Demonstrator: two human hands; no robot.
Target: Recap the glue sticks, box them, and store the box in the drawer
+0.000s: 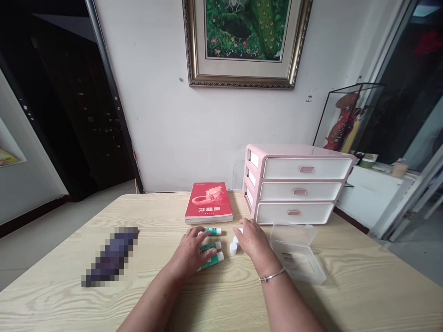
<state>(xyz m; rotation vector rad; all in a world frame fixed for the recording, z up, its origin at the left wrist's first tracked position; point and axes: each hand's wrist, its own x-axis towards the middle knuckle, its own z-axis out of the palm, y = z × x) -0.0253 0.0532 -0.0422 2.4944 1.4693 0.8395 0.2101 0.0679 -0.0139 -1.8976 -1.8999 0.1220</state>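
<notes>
Three green-and-white tubes that look like glue sticks lie in a loose column on the wooden table: a far tube [213, 231], a middle tube [216, 245] and a near tube [215, 260]. Over them rests my left hand [191, 251], fingers spread, its index finger at the far tube and its thumb across the middle one. My right hand [254, 238] is palm down with fingers apart, touching or just above small white caps. One cap [233, 248] stands clear of the fingers; others are partly covered by them. A silver bracelet [272, 275] circles my right wrist.
Beyond my hands lies a red book [208, 203]. A pink-and-white drawer unit [299, 184] stands at the back right. Near my right forearm is a clear plastic box [304, 263] with its lid raised. A blurred dark object [110, 256] lies on the left.
</notes>
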